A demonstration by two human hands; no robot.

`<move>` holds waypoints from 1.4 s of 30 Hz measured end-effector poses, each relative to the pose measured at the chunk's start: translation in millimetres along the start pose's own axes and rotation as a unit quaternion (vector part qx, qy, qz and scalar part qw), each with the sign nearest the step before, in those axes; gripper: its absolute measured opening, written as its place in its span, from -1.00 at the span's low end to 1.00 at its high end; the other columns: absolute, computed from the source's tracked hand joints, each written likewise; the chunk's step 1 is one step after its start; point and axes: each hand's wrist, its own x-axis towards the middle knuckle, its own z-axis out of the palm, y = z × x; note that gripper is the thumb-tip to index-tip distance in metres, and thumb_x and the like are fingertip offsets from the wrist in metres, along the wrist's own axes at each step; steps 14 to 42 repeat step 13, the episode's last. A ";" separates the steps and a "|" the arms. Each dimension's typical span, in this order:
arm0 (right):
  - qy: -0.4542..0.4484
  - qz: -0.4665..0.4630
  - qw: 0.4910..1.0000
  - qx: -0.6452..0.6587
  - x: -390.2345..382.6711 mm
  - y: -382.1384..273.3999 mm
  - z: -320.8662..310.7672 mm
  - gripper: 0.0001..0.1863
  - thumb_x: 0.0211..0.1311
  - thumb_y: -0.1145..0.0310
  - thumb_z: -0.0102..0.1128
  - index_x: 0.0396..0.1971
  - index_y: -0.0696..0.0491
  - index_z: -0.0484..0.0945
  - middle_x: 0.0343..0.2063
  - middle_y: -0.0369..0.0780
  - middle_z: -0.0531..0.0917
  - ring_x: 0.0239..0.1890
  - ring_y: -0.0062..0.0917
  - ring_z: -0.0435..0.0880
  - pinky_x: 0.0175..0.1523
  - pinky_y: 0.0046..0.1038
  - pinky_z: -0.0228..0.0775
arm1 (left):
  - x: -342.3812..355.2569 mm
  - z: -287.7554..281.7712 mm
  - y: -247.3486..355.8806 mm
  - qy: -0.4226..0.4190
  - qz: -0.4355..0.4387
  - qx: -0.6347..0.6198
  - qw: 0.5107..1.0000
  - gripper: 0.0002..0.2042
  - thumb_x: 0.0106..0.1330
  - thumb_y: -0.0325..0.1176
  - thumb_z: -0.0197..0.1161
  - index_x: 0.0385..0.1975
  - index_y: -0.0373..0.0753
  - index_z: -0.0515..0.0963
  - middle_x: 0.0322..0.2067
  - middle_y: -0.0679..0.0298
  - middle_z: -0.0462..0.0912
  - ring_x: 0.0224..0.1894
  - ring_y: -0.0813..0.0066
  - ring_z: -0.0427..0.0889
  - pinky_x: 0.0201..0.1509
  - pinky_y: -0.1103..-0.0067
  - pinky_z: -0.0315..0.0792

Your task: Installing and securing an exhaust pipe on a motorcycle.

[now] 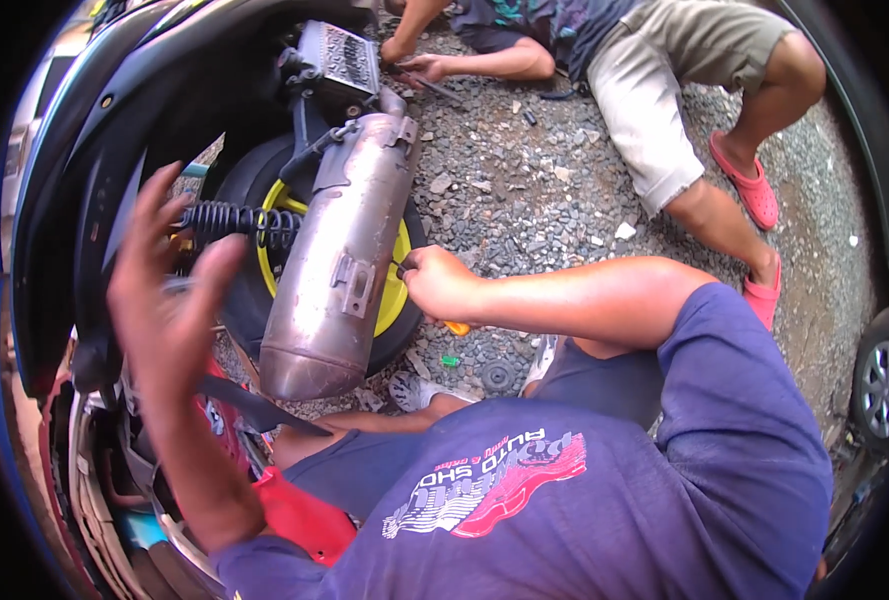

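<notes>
My left hand (174, 290) is raised beside the scooter's dark body panel (84, 230), fingers spread and holding nothing. It is slightly blurred and stands in front of the rear shock absorber with its black spring (239, 222). My right hand (442, 287) is closed around an orange-handled tool (456, 327); the handle's end shows below the fist, and its exact kind is hidden. This fist is at the right edge of the rear wheel's yellow rim (396, 300). Between my hands, a scuffed metal muffler (329, 260) lies across the wheel.
Another person's hands (419, 67) work with a thin tool by the finned radiator (339, 55). That person wears red clogs (744, 180). On the gravel (524, 190) lie a small green piece (450, 361) and a dark round part (498, 376). A car wheel (879, 380) stands far right.
</notes>
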 end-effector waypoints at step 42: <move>0.004 -0.004 0.999 -0.038 0.0 0.1 16.6 -0.52 0.59 0.28 0.10 0.31 0.30 0.53 -0.43 -0.08 0.72 -0.65 -0.44 0.65 -0.51 -0.31 0.52 | -59.7 57.3 -29.6 -0.270 -0.122 0.070 0.953 -0.12 0.41 0.07 0.31 0.66 -0.15 0.15 0.49 -0.25 0.36 0.41 -0.32 0.51 0.55 0.14 0.37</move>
